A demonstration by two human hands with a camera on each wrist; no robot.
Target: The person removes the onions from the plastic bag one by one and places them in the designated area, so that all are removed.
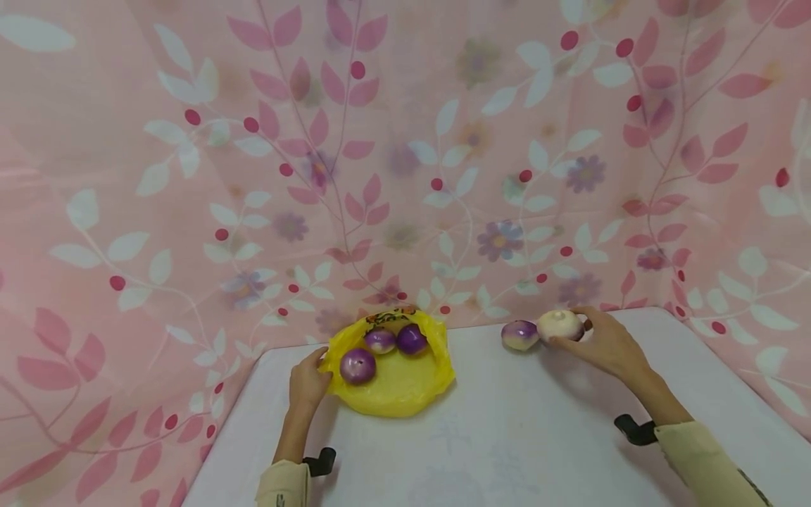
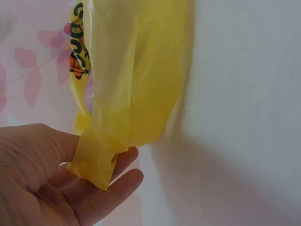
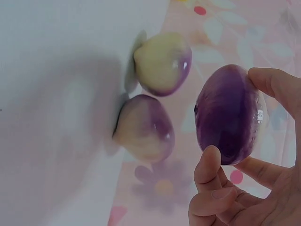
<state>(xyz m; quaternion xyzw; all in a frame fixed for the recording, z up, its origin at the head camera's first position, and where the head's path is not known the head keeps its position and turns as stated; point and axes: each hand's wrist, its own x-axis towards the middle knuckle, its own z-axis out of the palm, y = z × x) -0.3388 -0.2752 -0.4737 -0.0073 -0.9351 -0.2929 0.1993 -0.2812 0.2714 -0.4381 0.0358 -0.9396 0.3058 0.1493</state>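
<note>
My left hand (image 1: 309, 379) pinches the left edge of a yellow plastic bag (image 1: 395, 394), thumb and fingers on either side of the film (image 2: 96, 165). The bag's mouth gapes toward me, and three glossy purple onions (image 1: 357, 367) lie inside. Farther right, my right hand (image 1: 605, 343) holds a purple-and-cream onion (image 1: 560, 327), pale pointed end up in the head view. The right wrist view shows this onion's purple side (image 3: 228, 117) between thumb and fingers. Two more onions, one nearer (image 3: 146, 128) and one beyond (image 3: 163, 63), sit on the table; the head view shows just one (image 1: 519, 335).
A white cloth with faint printed characters covers the table (image 1: 481, 436). Behind it, a pink floral curtain (image 1: 405, 155) hangs along the back edge and both sides. Black wrist mounts (image 1: 636, 429) sit below each hand.
</note>
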